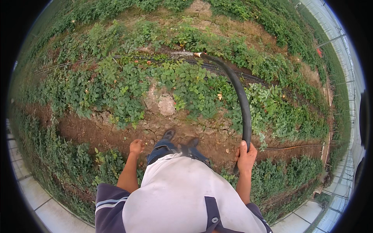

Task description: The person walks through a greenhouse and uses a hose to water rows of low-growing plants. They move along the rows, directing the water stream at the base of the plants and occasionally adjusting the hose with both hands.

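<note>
My right hand [246, 155] is wrapped around a thick black hose [243, 102], thumb lying along its side. From there the hose arcs forward and left over a row of leafy plants [186, 78]. Its far end carries a pale, ringed fitting [197, 54], and water [182, 53] streams leftward from it toward the soil between two rows. My left hand [137, 146] hangs beside my left leg with its fingers curled in; nothing shows in it. Below my right hand, a short piece of the hose sticks out, and its further course there is hidden.
Thin black irrigation pipes [209, 66] run along the planted bed. My boots [168, 134] stand on a bare soil path [87, 128]. A pale lump [166, 104] sits in a gap between plants. An orange-brown line [294, 147] lies on the path at right. Greenhouse sheeting [357, 58] edges the right.
</note>
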Demonstrator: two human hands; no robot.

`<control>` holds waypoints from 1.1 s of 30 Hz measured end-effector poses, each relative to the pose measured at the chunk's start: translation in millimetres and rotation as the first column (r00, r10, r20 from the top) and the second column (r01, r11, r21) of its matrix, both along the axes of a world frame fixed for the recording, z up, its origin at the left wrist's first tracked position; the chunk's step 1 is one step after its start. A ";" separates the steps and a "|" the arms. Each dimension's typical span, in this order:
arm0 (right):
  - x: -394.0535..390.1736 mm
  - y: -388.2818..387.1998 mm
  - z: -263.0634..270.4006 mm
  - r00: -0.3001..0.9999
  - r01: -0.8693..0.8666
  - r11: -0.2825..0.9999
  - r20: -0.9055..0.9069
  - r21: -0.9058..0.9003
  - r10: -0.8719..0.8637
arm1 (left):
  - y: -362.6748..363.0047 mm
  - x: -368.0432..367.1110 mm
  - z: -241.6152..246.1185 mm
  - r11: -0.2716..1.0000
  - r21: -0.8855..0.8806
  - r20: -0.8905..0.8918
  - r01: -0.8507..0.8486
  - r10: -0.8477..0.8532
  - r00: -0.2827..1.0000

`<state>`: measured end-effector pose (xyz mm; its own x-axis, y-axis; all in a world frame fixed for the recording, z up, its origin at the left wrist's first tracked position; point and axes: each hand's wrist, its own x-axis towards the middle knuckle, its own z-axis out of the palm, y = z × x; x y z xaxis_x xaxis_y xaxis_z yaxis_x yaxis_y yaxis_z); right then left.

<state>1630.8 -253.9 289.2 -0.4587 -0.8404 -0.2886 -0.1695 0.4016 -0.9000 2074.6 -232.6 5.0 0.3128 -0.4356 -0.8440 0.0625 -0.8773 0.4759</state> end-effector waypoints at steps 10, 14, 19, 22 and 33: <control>57.2 -15.8 -11.5 0.993 -0.107 0.992 0.047 0.072 0.104 | 70.7 53.7 -26.5 0.986 0.130 0.021 -0.102 0.100 0.995; 80.9 -11.4 -7.6 0.992 -0.120 0.984 -0.028 0.130 0.125 | 43.2 81.8 -38.3 0.983 0.178 0.053 0.043 -0.053 0.997; 113.2 4.6 -3.6 0.973 -0.118 0.982 -0.180 0.146 0.144 | -67.7 70.7 1.9 0.809 -0.202 0.251 0.552 -0.503 0.827; 140.7 18.6 -3.7 0.942 -0.072 0.972 -0.306 0.224 0.140 | -127.4 9.7 75.1 0.538 -0.595 0.078 0.597 -0.701 0.709; 270.4 27.0 18.3 0.804 -0.093 0.961 -0.549 0.262 0.228 | -121.3 -64.8 251.2 0.995 -0.090 -0.991 0.045 -0.094 0.091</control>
<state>1901.1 -226.9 307.5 -0.4597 -0.8660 -0.1969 -0.7024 0.4902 -0.5161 2009.8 -354.0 256.2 -0.8308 -0.4320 -0.3509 0.4397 -0.8960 0.0621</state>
